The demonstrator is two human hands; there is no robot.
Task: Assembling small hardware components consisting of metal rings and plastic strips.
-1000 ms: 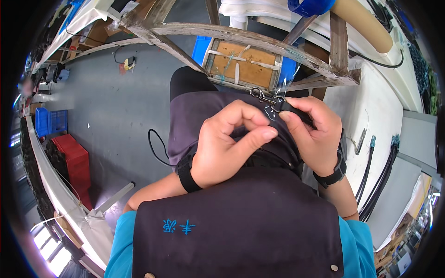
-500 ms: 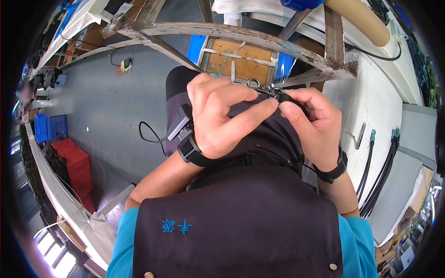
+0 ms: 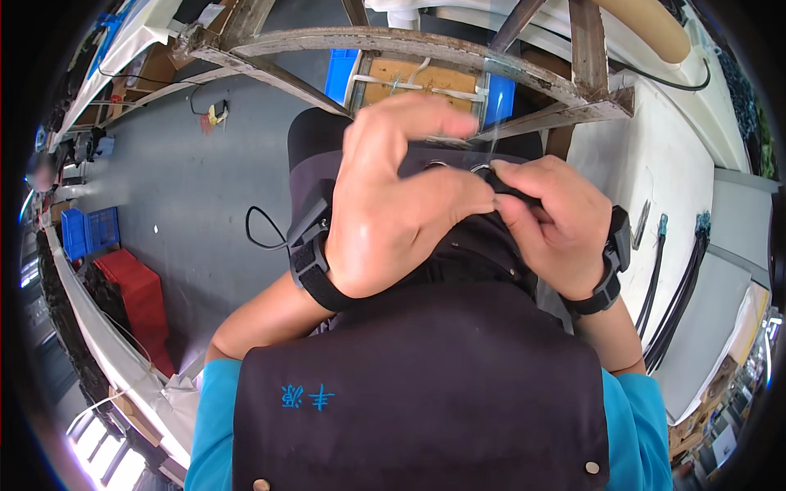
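Observation:
My right hand (image 3: 565, 221) pinches a black strap (image 3: 509, 188) between thumb and fingers, over my lap. A metal ring (image 3: 481, 168) shows at the strap's end, by the fingertips. My left hand (image 3: 389, 196) is open and smeared by motion, index finger raised well apart from the thumb. Its thumb tip lies close to the strap, and whether it touches I cannot tell. Between that thumb and index finger, part of a metal snap hook (image 3: 437, 164) is visible, the rest hidden behind the hand.
A worn wooden frame (image 3: 409, 45) crosses ahead of my knees, with a wooden board (image 3: 417, 78) and blue crates (image 3: 339, 75) beyond. On the right, black straps (image 3: 684, 286) lie on a white surface (image 3: 606, 155). Red crates (image 3: 135, 295) and blue crates (image 3: 90, 229) stand left.
My left hand has opened, its index finger lifting away from the snap hook and its thumb. My right hand keeps hold of the strap, turned slightly and a little lower.

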